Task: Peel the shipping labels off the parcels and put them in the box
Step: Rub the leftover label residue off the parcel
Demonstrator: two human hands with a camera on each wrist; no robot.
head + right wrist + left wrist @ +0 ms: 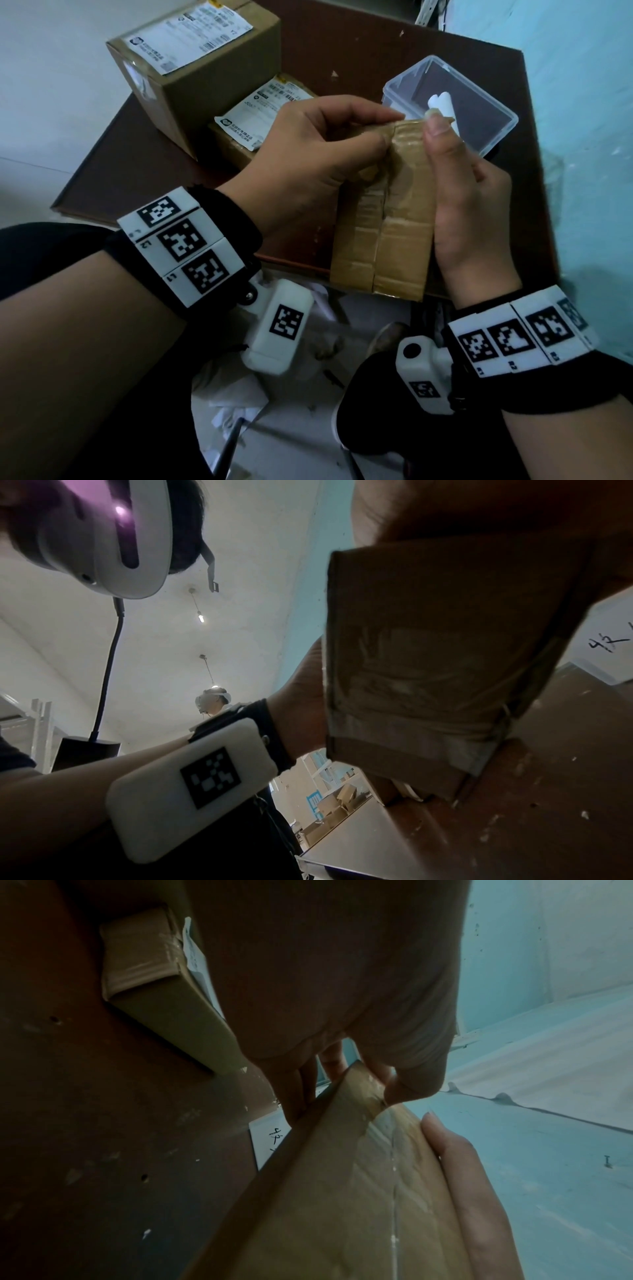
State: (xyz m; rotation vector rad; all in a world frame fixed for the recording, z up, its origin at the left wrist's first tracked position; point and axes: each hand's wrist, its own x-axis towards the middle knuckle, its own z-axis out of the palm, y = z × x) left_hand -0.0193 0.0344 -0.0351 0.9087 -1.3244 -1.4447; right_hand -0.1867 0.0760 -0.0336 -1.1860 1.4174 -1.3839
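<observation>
While left hand (308, 150) pinches tape on parcel (387, 219), right hand (469, 205) grips parcel edge; clear box (493, 102) beyond.

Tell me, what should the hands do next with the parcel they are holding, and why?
Probably turn the held parcel over. The left hand and right hand grip it, but the face turned up shows only brown tape, no label. The two parcels on the table still wear white labels, and a rolled one already lies in the clear box, so its label may be hidden underneath.
</observation>
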